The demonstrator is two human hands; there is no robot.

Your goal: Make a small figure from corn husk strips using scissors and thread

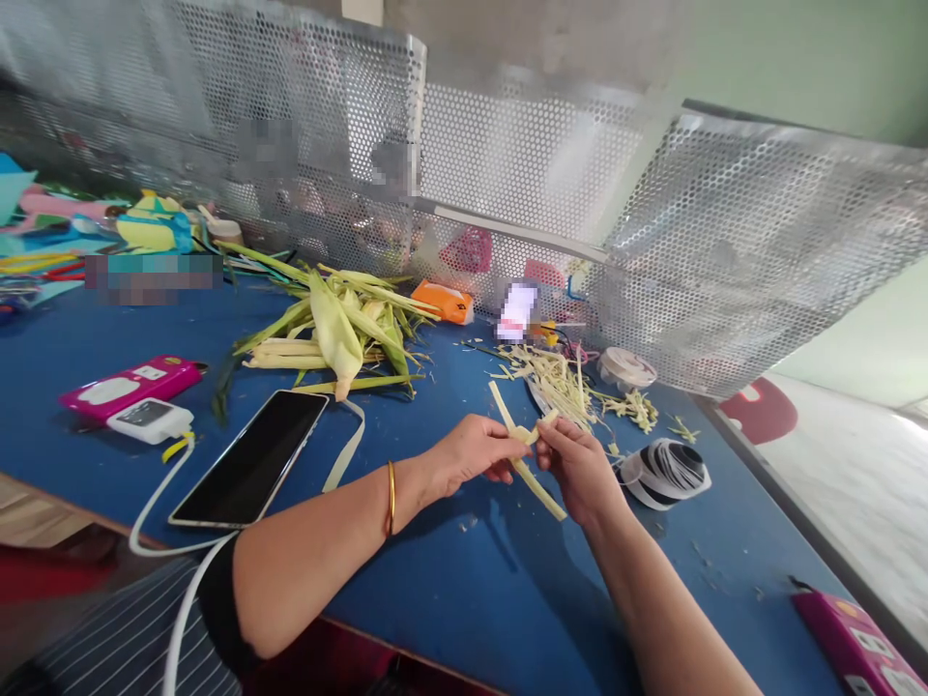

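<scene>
Above the blue table, my left hand (484, 450) pinches pale corn husk strips (540, 490) where they cross. My right hand (574, 466) grips a folded end of the same strips between thumb and fingers, close beside the left. One strip sticks out up and to the left, and its other end slants down between my hands. Behind my right hand lies a heap of shredded husk (558, 379). A spool of black and white yarn (665, 474) rests on its side to the right of my right wrist.
Green corn husks (337, 333) are piled at the back left. A smartphone (253, 462), a white cable (149, 507) and a magenta power bank (134, 385) lie left. An orange packet (444, 303) and a roll of white tape (627, 367) sit near the perforated metal screen (522, 145).
</scene>
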